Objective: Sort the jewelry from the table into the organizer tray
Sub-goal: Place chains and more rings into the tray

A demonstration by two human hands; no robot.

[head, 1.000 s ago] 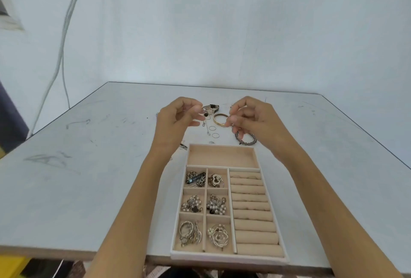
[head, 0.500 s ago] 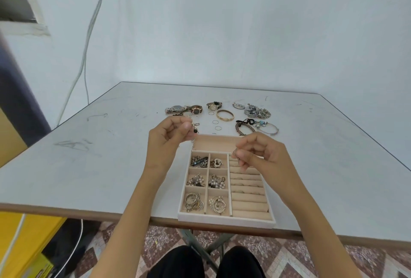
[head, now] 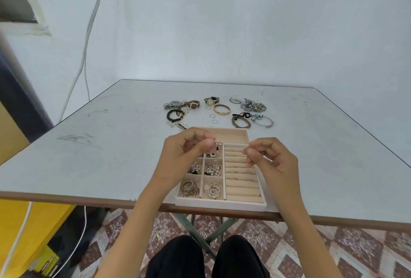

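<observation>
Now I see the left hand (head: pixel 186 154) pinching a dangling earring (head: pixel 217 147) over the organizer tray (head: pixel 220 202). On the right hand (head: pixel 274 163) the fingers (head: pixel 262 143) curl together, maybe on something tiny; I cannot tell.

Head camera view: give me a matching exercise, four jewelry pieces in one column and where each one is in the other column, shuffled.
Things:
1. gold bangle
2. black bead bracelet
3. earring
4. coiled hoops

Places:
A. front-left compartment of the organizer tray
B. pinched in the left hand
C. on the table, right beside the loose thin rings
D. on the table, next to the silver watch

Pairs: 1-C, 2-D, 3-B, 4-A
</observation>
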